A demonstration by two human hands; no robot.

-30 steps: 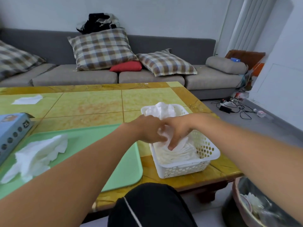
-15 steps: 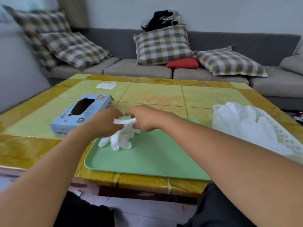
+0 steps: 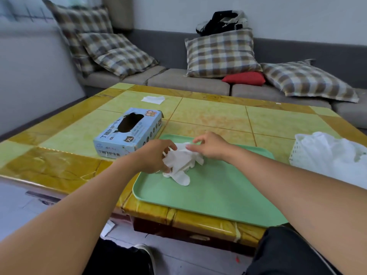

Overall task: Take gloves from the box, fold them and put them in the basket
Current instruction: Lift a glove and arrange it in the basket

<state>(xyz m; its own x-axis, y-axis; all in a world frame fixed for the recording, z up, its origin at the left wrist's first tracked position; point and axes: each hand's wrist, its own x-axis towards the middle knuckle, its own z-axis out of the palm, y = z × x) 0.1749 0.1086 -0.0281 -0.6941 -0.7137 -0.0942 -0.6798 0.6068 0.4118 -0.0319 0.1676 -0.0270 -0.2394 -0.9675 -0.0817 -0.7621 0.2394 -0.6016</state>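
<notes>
A crumpled white glove [image 3: 181, 164] lies on the far left part of the green tray [image 3: 214, 193]. My left hand [image 3: 156, 155] grips its left edge, fingers curled into the material. My right hand [image 3: 210, 145] pinches the glove's top edge between thumb and forefinger. The light blue glove box [image 3: 129, 133] with a dark oval opening sits on the table just left of the tray. The white perforated basket [image 3: 297, 151], heaped with white gloves [image 3: 333, 153], stands at the right edge of the view.
The tiled yellow-green table [image 3: 208, 116] carries a small white paper scrap [image 3: 153, 99] at the back. A grey sofa [image 3: 188, 80] with plaid cushions runs behind it. My dark-clad knees show below the table's front edge.
My hands left the basket on the right and came to the glove on the tray. Since half a second ago the glove has been spread a little lower and wider.
</notes>
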